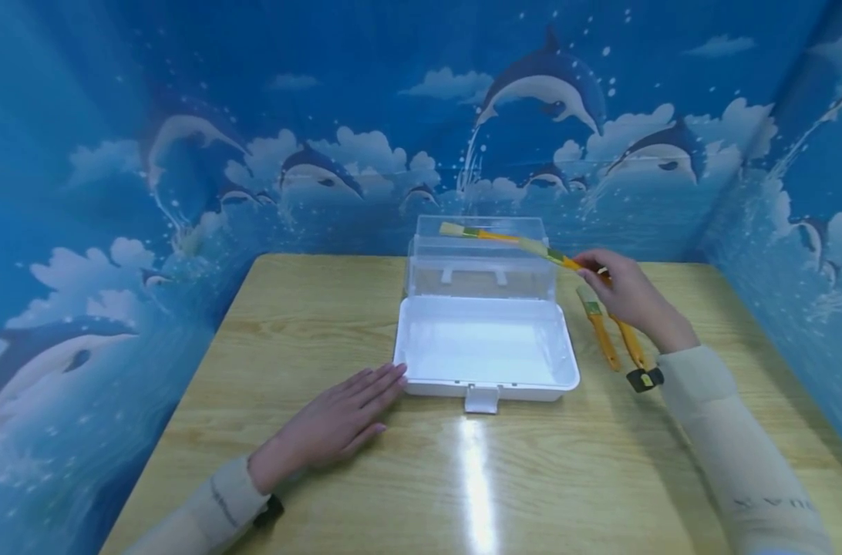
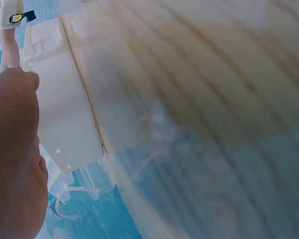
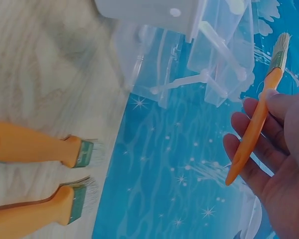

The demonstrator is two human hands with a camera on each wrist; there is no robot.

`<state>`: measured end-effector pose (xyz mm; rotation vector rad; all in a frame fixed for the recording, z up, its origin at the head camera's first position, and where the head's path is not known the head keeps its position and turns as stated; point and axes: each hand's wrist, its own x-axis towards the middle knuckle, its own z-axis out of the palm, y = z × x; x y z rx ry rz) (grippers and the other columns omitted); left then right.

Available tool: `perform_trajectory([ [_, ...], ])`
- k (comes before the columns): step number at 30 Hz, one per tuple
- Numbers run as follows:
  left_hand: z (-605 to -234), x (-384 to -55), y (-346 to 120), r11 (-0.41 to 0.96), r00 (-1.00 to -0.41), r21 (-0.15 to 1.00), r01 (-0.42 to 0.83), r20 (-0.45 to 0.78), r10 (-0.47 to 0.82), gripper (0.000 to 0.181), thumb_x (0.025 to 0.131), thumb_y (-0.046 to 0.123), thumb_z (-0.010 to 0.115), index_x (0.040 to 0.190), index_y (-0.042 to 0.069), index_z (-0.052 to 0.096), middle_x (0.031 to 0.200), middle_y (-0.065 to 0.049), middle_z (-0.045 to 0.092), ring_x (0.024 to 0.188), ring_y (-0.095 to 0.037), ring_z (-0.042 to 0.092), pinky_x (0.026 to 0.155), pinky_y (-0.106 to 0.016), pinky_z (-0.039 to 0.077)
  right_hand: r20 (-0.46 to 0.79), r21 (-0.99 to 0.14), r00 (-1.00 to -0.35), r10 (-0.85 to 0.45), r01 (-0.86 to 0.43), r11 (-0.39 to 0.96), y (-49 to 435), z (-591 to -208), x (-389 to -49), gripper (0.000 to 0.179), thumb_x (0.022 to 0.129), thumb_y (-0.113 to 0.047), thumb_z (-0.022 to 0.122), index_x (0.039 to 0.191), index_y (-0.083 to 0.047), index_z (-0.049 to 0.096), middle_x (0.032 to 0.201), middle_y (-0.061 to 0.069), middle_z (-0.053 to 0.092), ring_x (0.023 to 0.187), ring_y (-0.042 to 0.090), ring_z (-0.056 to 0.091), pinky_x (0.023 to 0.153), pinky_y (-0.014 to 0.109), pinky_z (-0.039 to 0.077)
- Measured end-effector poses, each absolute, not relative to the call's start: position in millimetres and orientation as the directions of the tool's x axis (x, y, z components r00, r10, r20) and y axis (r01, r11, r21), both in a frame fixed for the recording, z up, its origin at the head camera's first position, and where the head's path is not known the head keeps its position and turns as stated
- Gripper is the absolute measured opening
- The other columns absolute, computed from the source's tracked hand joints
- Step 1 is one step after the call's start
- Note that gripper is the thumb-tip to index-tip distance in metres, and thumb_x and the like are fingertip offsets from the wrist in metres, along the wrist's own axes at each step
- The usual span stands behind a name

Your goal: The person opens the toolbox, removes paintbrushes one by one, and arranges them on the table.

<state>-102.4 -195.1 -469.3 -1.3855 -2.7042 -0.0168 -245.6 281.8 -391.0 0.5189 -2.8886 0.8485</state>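
My right hand (image 1: 628, 287) pinches an orange-handled paintbrush (image 1: 557, 257) between thumb and fingers, its pale bristles pointing left over the clear tray (image 1: 428, 248). In the right wrist view the held paintbrush (image 3: 255, 122) lies across the fingers. Another paintbrush (image 1: 489, 234) rests up at the tray, partly behind the held one. The white storage box (image 1: 486, 389) stands with its clear upper part raised at the back. With fingers straight, my left hand (image 1: 338, 416) touches the box's front left corner; its palm is hidden.
Right of the box, two more paintbrushes (image 1: 604, 339) lie on the wooden table (image 1: 310, 324), one partly under my right hand. A latch (image 1: 482, 401) hangs at the box's front. A blue dolphin-printed curtain (image 1: 365, 100) encloses the table's back and sides.
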Motion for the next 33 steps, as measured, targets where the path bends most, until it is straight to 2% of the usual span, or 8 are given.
perform_trajectory([
  [4, -470, -103, -195, 0.593, -0.589, -0.032, 0.805, 0.080, 0.804, 0.067, 0.110, 0.039, 0.039, 0.164, 0.013, 0.010, 0.173, -0.003, 0.004, 0.158, -0.021, 0.010, 0.130, -0.034, 0.007, 0.183, -0.511, -0.939, -0.292, -0.345, 0.787, 287, -395, -244, 0.034, 0.109, -0.019, 0.046, 0.133, 0.002, 0.057, 0.121, 0.021, 0.063, 0.109, 0.035, 0.060, 0.091, 0.057, 0.055],
  [14, -469, -103, -195, 0.606, -0.605, -0.011, 0.795, 0.043, 0.795, 0.070, 0.109, 0.039, 0.041, 0.165, 0.015, 0.005, 0.173, 0.000, 0.001, 0.158, -0.018, 0.007, 0.129, -0.036, 0.013, 0.181, -0.510, -0.949, -0.257, -0.314, 0.801, 292, -404, -240, 0.033, 0.109, -0.018, 0.046, 0.133, 0.002, 0.058, 0.122, 0.022, 0.063, 0.108, 0.036, 0.060, 0.091, 0.058, 0.056],
  [19, -470, -103, -194, 0.596, -0.593, -0.022, 0.803, 0.078, 0.802, 0.070, 0.109, 0.038, 0.044, 0.165, 0.014, 0.009, 0.173, -0.002, 0.005, 0.158, -0.020, 0.011, 0.130, -0.036, 0.013, 0.193, -0.505, -0.948, -0.252, -0.317, 0.803, 298, -409, -239, 0.032, 0.109, -0.018, 0.046, 0.131, 0.002, 0.059, 0.120, 0.022, 0.063, 0.106, 0.035, 0.060, 0.089, 0.057, 0.055],
  [26, -470, -104, -194, 0.602, -0.601, -0.014, 0.799, 0.050, 0.798, 0.071, 0.109, 0.039, 0.043, 0.165, 0.016, 0.007, 0.173, 0.000, 0.003, 0.158, -0.019, 0.010, 0.128, -0.039, 0.017, 0.187, -0.511, -0.953, -0.240, -0.303, 0.804, 308, -413, -235, 0.033, 0.109, -0.020, 0.046, 0.130, 0.003, 0.059, 0.121, 0.024, 0.062, 0.108, 0.038, 0.059, 0.094, 0.062, 0.053],
  [33, -471, -104, -194, 0.588, -0.584, -0.030, 0.809, 0.085, 0.808, 0.069, 0.109, 0.038, 0.043, 0.164, 0.012, 0.010, 0.173, -0.003, 0.005, 0.158, -0.022, 0.012, 0.128, -0.039, 0.018, 0.205, -0.510, -0.951, -0.232, -0.306, 0.804, 318, -414, -231, 0.034, 0.109, -0.019, 0.047, 0.131, 0.004, 0.058, 0.122, 0.027, 0.062, 0.109, 0.041, 0.060, 0.093, 0.064, 0.052],
])
